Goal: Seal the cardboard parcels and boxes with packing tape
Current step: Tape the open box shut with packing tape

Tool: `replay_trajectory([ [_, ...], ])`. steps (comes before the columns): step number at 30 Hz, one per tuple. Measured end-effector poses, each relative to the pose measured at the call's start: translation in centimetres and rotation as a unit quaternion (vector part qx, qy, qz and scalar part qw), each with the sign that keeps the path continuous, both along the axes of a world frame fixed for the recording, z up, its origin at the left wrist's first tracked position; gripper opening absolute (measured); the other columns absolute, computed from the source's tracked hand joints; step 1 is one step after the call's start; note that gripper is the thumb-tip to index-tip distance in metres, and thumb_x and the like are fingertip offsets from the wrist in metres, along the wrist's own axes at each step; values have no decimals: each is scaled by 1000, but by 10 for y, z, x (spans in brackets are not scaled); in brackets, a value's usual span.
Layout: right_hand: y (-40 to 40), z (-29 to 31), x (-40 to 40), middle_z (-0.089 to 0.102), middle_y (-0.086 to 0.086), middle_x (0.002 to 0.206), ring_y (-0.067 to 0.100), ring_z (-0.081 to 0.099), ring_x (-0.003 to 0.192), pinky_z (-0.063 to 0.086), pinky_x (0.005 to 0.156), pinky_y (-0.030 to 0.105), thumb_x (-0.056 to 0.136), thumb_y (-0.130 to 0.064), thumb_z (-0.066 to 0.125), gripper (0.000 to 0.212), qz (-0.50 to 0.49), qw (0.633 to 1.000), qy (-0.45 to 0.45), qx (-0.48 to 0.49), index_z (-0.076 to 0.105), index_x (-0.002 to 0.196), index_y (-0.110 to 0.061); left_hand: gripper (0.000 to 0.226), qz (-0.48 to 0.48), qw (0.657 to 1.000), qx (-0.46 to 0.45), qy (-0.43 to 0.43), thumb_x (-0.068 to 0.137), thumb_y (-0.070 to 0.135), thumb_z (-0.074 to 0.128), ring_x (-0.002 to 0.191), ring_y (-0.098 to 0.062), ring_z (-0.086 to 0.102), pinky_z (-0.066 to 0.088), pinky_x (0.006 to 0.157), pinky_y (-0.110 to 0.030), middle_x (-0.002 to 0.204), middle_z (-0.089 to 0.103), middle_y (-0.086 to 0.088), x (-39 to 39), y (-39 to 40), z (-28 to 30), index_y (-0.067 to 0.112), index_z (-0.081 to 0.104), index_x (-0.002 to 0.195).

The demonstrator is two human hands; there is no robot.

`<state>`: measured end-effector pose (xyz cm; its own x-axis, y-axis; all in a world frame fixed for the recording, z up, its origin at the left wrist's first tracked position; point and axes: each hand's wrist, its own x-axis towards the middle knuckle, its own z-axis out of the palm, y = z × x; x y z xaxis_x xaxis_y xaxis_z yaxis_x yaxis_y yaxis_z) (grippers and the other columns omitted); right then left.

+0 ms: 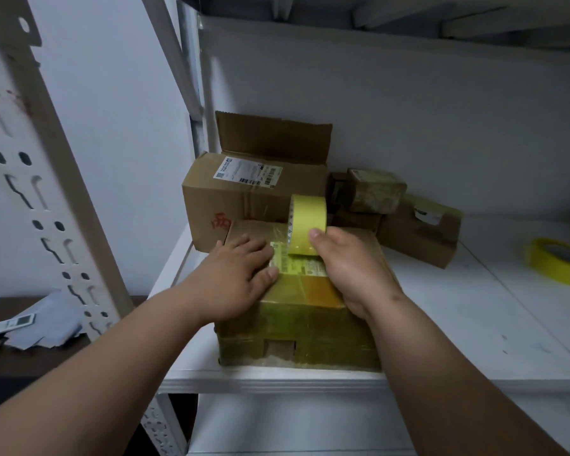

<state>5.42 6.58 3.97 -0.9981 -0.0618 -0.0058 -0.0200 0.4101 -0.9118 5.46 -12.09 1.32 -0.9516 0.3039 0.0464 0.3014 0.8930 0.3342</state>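
A cardboard parcel (297,327), wrapped in yellowish tape, sits at the front edge of a white shelf (441,317). My left hand (237,274) lies flat on the parcel's top left, fingers spread. My right hand (346,264) grips a yellow tape roll (306,222) standing upright on the parcel's top, thumb on the roll's side. A strip of tape runs from the roll down over the label on the parcel's top.
Behind the parcel stands a larger cardboard box (244,189) with an open flap and a shipping label. Several small taped parcels (395,209) lie at the back right. A second yellow tape roll (560,261) lies flat at the far right. A metal upright (46,166) stands left.
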Motion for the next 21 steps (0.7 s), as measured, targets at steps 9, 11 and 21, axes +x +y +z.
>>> replay_trajectory([
  [9, -7, 6, 28, 69, 14, 98, 34, 65, 91, 51, 84, 52, 95, -55, 43, 46, -34, 998, 48, -12, 63, 99, -14, 48, 28, 999, -43, -8, 107, 35, 25, 152, -26, 4, 6, 121, -46, 164, 15, 6, 1, 12, 1, 28, 28, 154],
  [11, -7, 8, 49, 70, 16, 94, 37, 66, 89, 53, 83, 59, 84, -58, 47, 50, -16, 997, 54, -53, 63, 98, -13, 47, 29, 999, -42, -6, 107, 34, 25, 152, -27, 4, 7, 120, -47, 164, 15, 7, 1, 13, 2, 29, 30, 153],
  [21, 18, -10, 114, 76, 7, 97, 33, 70, 98, 50, 94, 52, 72, -24, 66, 27, 84, 966, -57, -237, 76, 95, -36, 46, 37, 998, -46, -13, 108, 30, 23, 152, -22, 2, -1, 119, -30, 164, 16, 2, 10, 21, 12, 23, 28, 154],
])
